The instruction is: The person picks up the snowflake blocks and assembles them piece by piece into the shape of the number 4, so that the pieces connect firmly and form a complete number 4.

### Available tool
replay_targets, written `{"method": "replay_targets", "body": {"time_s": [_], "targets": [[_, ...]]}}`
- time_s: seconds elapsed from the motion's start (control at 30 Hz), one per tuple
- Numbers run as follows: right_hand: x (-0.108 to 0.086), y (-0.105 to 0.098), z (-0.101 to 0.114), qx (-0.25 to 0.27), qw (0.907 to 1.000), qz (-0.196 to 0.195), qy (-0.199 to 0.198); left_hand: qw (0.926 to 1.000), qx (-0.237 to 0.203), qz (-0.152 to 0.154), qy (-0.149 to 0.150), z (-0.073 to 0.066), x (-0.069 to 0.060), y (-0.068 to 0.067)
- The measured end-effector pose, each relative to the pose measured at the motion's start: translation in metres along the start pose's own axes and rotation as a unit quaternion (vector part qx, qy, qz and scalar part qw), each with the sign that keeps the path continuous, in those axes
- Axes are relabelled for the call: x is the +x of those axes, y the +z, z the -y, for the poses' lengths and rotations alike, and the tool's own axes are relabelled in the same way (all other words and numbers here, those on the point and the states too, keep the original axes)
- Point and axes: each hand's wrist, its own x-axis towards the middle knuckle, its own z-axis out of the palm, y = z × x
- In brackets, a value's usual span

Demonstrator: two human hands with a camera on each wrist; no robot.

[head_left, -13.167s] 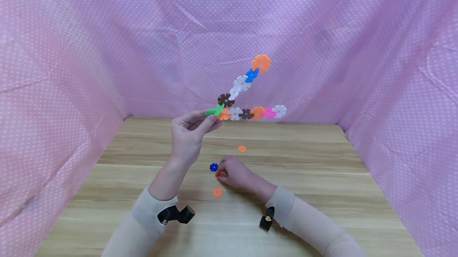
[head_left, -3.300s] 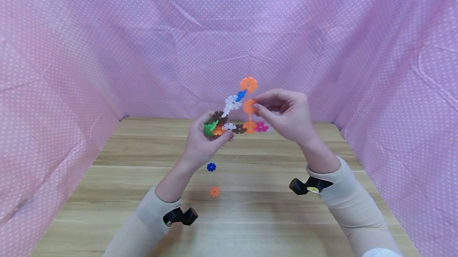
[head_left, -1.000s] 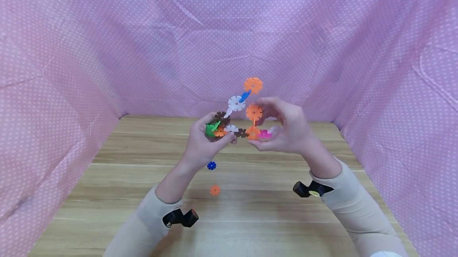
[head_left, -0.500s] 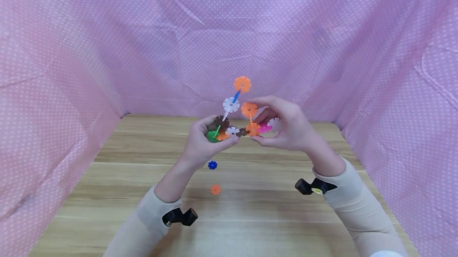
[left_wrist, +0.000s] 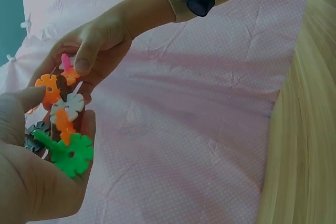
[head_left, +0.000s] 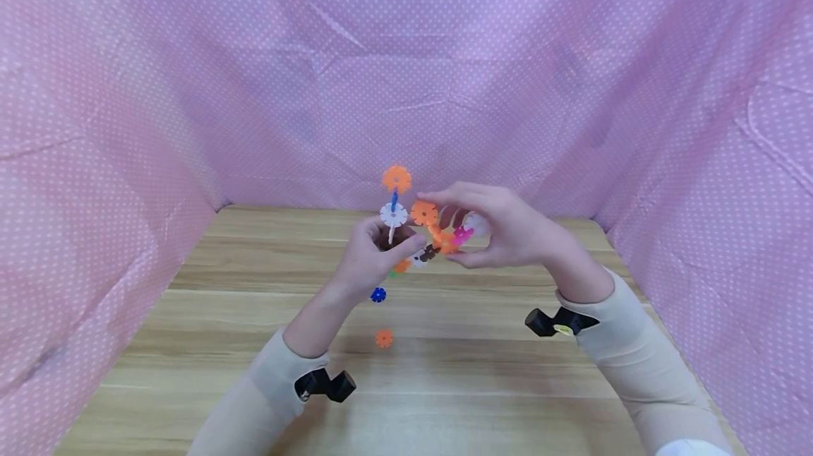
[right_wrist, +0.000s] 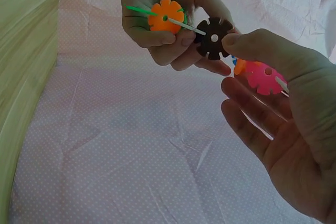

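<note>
A chain of notched plastic snowflake discs is held up above the table between both hands. My left hand (head_left: 371,258) grips it at the corner where the brown and green discs (left_wrist: 73,153) meet; its fingers partly hide them. One branch rises through a white disc (head_left: 394,214) and a blue one to an orange disc (head_left: 396,178). My right hand (head_left: 508,226) pinches the other branch, thumb at a lower orange disc and index finger at the upper orange disc (head_left: 424,214). In the right wrist view a brown disc (right_wrist: 214,39) is beside the thumb, with a pink disc (right_wrist: 262,78) near the fingers.
A loose dark blue disc (head_left: 378,294) and a loose orange disc (head_left: 384,339) lie on the wooden table (head_left: 483,371). Pink dotted cloth (head_left: 406,75) encloses the table at the back and sides.
Earlier, the right hand took an orange disc from the table and joined it to the lower branch. Just now the chain has turned, its upper branch swinging left and down to near vertical.
</note>
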Motion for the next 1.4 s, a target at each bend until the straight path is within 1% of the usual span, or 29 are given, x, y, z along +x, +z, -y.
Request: {"method": "replay_targets", "body": {"time_s": [0.1,0.2,0.23,0.3,0.37,0.43,0.57,0.67,0.77,0.83,0.97,1.1,1.17,1.23,1.33,1.4], "targets": [[0.001,-0.001,-0.002,0.000,1.0000,-0.005,0.002,0.9999,-0.014,0.009,-0.001,0.003,0.000,0.001],[0.002,0.000,-0.003,-0.004,0.9995,-0.028,0.010,0.9996,-0.027,-0.001,-0.003,0.006,0.000,0.002],[0.001,0.000,-0.004,-0.003,0.9991,-0.039,0.015,0.9995,-0.029,-0.010,-0.004,0.006,0.000,0.003],[0.001,0.002,-0.005,0.001,0.9978,-0.058,0.031,0.9985,-0.037,-0.039,-0.011,0.006,0.000,0.005],[-0.001,0.004,-0.007,0.006,0.9957,-0.077,0.051,0.9963,-0.051,-0.068,-0.018,0.006,0.000,0.007],[-0.002,0.007,-0.009,0.010,0.9927,-0.093,0.076,0.9926,-0.069,-0.099,-0.017,0.004,0.001,0.008],[-0.009,0.019,-0.018,0.014,0.9862,-0.103,0.128,0.9818,-0.111,-0.154,0.002,0.000,0.002,0.008],[-0.015,0.034,-0.027,0.032,0.9803,-0.095,0.170,0.9754,-0.121,-0.184,0.010,-0.003,0.002,0.006],[-0.021,0.053,-0.034,0.045,0.9766,-0.073,0.197,0.9742,-0.118,-0.192,0.013,-0.005,0.001,0.003],[-0.025,0.068,-0.038,0.048,0.9761,-0.047,0.207,0.9740,-0.119,-0.192,0.017,-0.006,0.001,0.002],[-0.031,0.104,-0.043,0.063,0.9755,0.013,0.211,0.9718,-0.129,-0.195,0.028,-0.006,0.001,0.001],[-0.034,0.143,-0.043,0.083,0.9686,0.081,0.220,0.9716,-0.126,-0.198,0.031,-0.007,0.001,0.000],[-0.036,0.161,-0.041,0.079,0.9649,0.117,0.222,0.9734,-0.117,-0.194,0.033,-0.007,0.000,-0.001],[-0.038,0.176,-0.040,0.060,0.9624,0.151,0.218,0.9757,-0.107,-0.188,0.037,-0.007,-0.001,-0.002],[-0.041,0.193,-0.039,0.039,0.9583,0.192,0.208,0.9780,-0.098,-0.180,0.040,-0.007,-0.001,-0.003],[-0.042,0.201,-0.037,0.024,0.9576,0.211,0.195,0.9790,-0.094,-0.176,0.041,-0.007,-0.001,-0.003]]}}
